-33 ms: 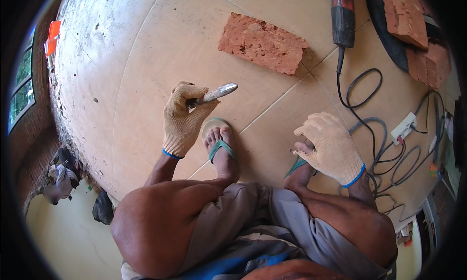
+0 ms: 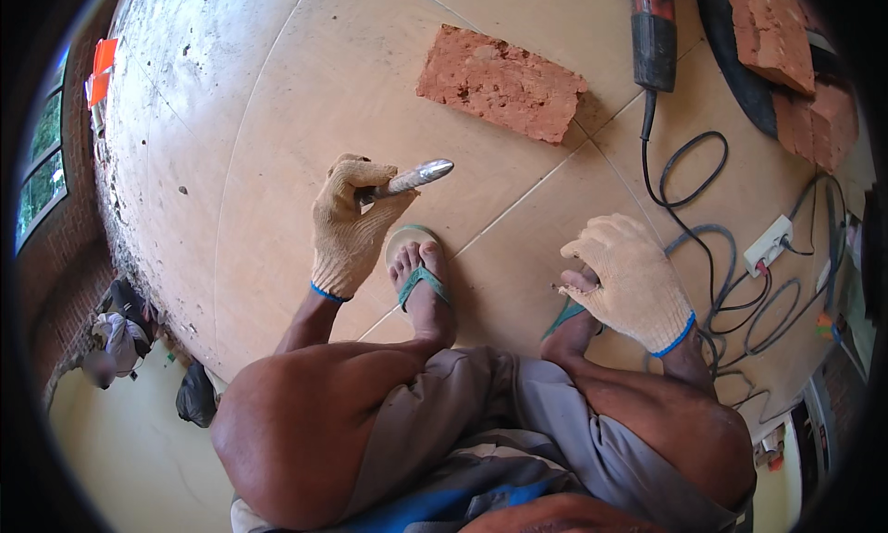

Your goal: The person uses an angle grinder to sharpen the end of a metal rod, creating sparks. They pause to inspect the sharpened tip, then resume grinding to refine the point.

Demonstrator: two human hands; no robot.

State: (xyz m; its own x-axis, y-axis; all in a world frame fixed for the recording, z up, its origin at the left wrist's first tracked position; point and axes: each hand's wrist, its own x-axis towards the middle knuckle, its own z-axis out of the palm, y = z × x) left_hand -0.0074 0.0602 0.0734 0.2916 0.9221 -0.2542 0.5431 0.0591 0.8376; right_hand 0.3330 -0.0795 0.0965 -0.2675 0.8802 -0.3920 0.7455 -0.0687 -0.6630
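Note:
My left hand [image 2: 349, 220], in a cream knit glove with a blue cuff, grips a short silver rod [image 2: 422, 177] between thumb and fingers. The rod's shiny tapered end points right; its other end is hidden in the glove. My right hand [image 2: 632, 276] wears a matching glove and hovers near my right foot, palm down. Its fingers are loosely bent and apart from the thumb, with nothing seen in them. A rough red brick [image 2: 502, 83] lies on the floor tiles [image 2: 518, 186] beyond both hands, touched by neither.
A black-and-red corded power tool [image 2: 653, 47] lies at the far right. Its cable loops toward a white power strip [image 2: 768, 244] among tangled cords. More bricks [image 2: 772, 33] rest by a black rounded object [image 2: 731, 56]. A person [image 2: 120, 339] is at the far left, near a black bag [image 2: 195, 396].

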